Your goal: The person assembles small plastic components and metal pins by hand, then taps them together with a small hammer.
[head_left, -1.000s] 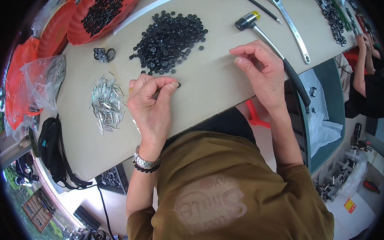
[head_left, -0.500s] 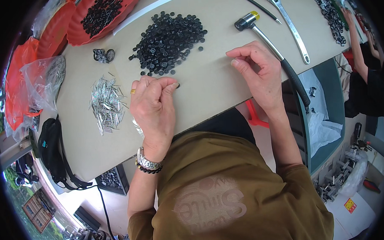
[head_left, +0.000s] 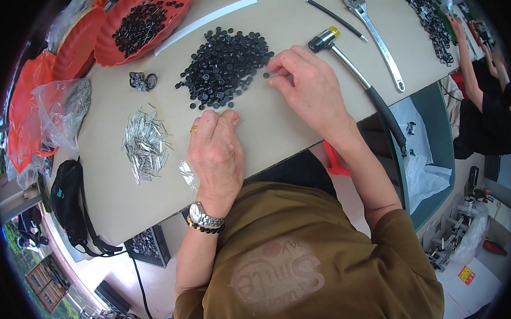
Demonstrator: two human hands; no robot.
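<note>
My left hand (head_left: 216,152) rests on the beige table (head_left: 277,130), fingers curled together near the lower edge of a heap of small black round parts (head_left: 224,65); whether it holds something is hidden. My right hand (head_left: 309,87) reaches to the heap's right edge, its fingertips pinching at a loose black part (head_left: 266,76). A pile of thin silver pins (head_left: 145,142) lies left of my left hand.
A mallet with a black grip (head_left: 365,82), an adjustable wrench (head_left: 375,34) and a thin black rod (head_left: 336,20) lie at the right. Red trays of black parts (head_left: 141,20), plastic bags (head_left: 51,116) and a black pouch (head_left: 65,194) line the left. Another person's arm (head_left: 469,62) is at the far right.
My right hand has moved left and up from the table's right part to the edge of the black heap. My left hand has shifted slightly toward the heap.
</note>
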